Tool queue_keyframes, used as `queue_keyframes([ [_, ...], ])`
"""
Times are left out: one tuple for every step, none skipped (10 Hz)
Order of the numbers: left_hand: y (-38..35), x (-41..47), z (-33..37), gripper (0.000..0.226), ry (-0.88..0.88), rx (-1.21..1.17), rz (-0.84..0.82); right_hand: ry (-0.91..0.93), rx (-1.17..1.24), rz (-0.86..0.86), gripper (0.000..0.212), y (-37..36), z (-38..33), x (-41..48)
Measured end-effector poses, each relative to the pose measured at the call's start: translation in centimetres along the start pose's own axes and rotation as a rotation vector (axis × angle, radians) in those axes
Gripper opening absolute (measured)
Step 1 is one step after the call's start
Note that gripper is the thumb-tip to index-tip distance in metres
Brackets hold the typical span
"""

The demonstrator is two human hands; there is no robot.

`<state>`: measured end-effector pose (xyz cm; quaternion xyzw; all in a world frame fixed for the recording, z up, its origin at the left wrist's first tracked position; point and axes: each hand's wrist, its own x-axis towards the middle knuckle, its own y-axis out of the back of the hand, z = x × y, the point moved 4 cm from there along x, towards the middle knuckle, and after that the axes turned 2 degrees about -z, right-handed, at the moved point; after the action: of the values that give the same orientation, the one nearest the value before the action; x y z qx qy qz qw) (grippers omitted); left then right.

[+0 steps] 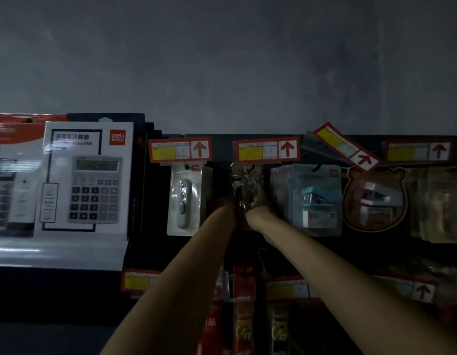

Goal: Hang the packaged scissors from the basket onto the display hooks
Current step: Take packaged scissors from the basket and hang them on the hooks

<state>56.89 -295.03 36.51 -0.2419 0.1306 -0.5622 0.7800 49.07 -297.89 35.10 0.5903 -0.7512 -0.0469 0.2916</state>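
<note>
Grey, mottled wall [222,60] behind, matt in finish; dark display panel [222,160] beneath it, poorly lit. Left hand [226,204] and right hand [258,207] raised side by side, close together, both against the lower half of the packaged scissors [245,180]. Right hand clamped on the packet's right edge, fingers curled up along it. Left hand set against the packet's left edge; grip or mere touch not determinable in the shadow. Packet narrow and upright, of clear, crinkled, glossy film over dark contents, its top at the display hook [251,167] directly above the hands; threaded on or only held up to it, not determinable. Red-bordered price label [266,149] with yellow patch and red arrow just above the hook. Just left of the left hand: rigid blister pack [186,198], white card, slim rounded pale item inside. Well left of that: large calculator box [86,178], glossy white card, grey keypad pictured. Just right of the right hand: blister pack with blue stapler [317,198]; beyond it, brown bear-shaped card [373,198] carrying a white stapler. Above these, tilted price label [346,147], askew. Below the forearms: red packets [244,303], blurred.
</note>
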Motion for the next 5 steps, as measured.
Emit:
queue_keyframes([
  [-0.1, 1.6, -0.4, 0.043, 0.144, -0.009, -0.254, 0.020, -0.015, -0.063, 0.066, -0.4, 1.0, 1.5],
  [1.1, 4.0, -0.2, 0.042, -0.012, 0.309, -0.268, 0.002, -0.068, -0.071, 0.066, -0.8, 1.8, 2.4],
  [-0.3, 5.9, -1.9, 0.037, -0.043, 0.424, -0.238, -0.012, 0.016, -0.107, 0.071, -1.1, 2.1, 2.8],
  [0.6, 5.8, -1.6, 0.073, -0.158, 0.876, 0.049, -0.052, 0.186, -0.095, 0.060, -1.4, 2.2, 3.2],
  [1.1, 4.8, -0.9, 0.045, -0.221, 0.874, -0.092, -0.105, 0.279, -0.014, 0.053, -1.6, 2.2, 3.8],
])
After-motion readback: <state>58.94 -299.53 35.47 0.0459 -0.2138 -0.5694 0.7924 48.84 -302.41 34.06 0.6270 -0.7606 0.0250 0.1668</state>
